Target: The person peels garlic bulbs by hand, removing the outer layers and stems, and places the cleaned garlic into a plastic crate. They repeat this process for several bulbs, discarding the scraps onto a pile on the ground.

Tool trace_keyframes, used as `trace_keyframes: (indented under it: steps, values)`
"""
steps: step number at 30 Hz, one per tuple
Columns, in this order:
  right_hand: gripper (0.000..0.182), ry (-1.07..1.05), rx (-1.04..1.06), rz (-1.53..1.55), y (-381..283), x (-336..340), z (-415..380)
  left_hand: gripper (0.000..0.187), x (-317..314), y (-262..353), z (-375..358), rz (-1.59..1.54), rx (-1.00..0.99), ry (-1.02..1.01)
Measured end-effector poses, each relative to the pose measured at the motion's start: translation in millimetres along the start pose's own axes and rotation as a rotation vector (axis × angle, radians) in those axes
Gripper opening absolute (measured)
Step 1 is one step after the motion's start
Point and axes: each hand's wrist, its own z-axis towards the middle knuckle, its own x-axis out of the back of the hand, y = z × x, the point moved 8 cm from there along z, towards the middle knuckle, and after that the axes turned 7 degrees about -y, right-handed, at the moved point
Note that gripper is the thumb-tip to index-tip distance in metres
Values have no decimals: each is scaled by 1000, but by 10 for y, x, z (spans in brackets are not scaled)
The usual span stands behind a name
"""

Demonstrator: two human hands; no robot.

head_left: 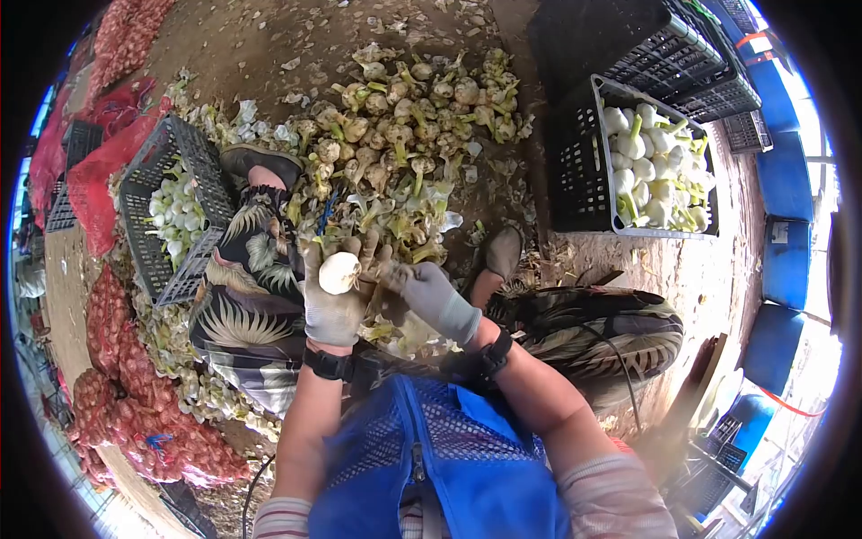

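Note:
My gloved left hand (334,301) is closed around a white, peeled garlic bulb (339,273), with its root end turned to the right. Close beside it, my gloved right hand (435,296) has its fingers drawn together near the bulb's root side. What those fingers pinch is too small and blurred to make out. Just beyond both hands lies a heap of unpeeled garlic (395,117) with dry, dirty skins and short green stems. Loose garlic skins (395,211) cover the ground between the heap and my hands.
A black crate (575,162) of clean white garlic stands at the right, with stacked black crates (682,63) behind it. Another crate (148,260) with white bulbs tilts at my left leg. Full red mesh sacks (135,395) lie at the left.

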Motion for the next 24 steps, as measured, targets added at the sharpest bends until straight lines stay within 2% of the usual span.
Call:
trace_keyframes:
  steps: [1, 2, 3, 4, 5, 6, 8, 9, 10, 11, 12, 13, 14, 16, 18, 19, 22, 23, 24]
  values:
    - [28, 70, 63, 125, -39, 32, -32, 54, 39, 3, -16, -5, -28, 87]
    - [31, 141, 127, 249, -85, 69, -65, 54, -23, 15, -40, -6, -26, 87]
    - [45, 49, 140, 348, -23, -23, 14, 59, -48, 6, -83, 103, 17, 121]
    - [45, 51, 143, 348, 40, 7, 55, 64, -62, 1, -113, 213, 60, 154]
    - [44, -32, 106, 405, 125, -30, 109, 69, -122, -7, -108, 343, 80, 120]
    - [42, -117, 68, 463, 185, -88, 143, 69, -19, -11, -94, 344, 80, 120]
    - [42, -88, 150, 381, 193, -65, 191, 70, 122, 90, -43, 546, -10, 155]
    - [42, -58, 230, 297, 157, -50, 197, 63, 151, 60, -142, 526, 11, 289]
    - [43, -26, 310, 212, 117, -27, 190, 63, 99, 97, -151, 527, 12, 291]
    - [43, -26, 309, 213, 60, -49, 154, 59, 100, 84, -161, 544, 94, 308]
    - [39, -41, 195, 442, 50, -99, 109, 55, 106, 55, -175, 560, 176, 324]
    - [35, -55, 78, 669, 90, -153, 82, 55, 78, 62, -177, 560, 176, 325]
    - [35, -55, 77, 669, 100, -150, 83, 53, 39, 37, -176, 513, 190, 298]
    - [22, -85, 159, 685, 61, -148, 87, 51, 52, -14, -160, 466, 205, 273]
    - [23, -84, 142, 759, 66, -181, 104, 51, 113, 33, -120, 486, 76, 300]
    - [24, -83, 126, 831, 71, -200, 112, 51, 132, 47, -132, 486, 77, 301]
    - [25, -43, 152, 721, 46, -196, 118, 47, 13, -23, -118, 402, 154, 239]
    - [25, -44, 152, 722, 120, -173, 159, 44, -13, -21, -86, 311, 43, 212]
    - [23, 41, 230, 224, 123, -72, 198, 42, -23, 9, -63, 219, -66, 185]
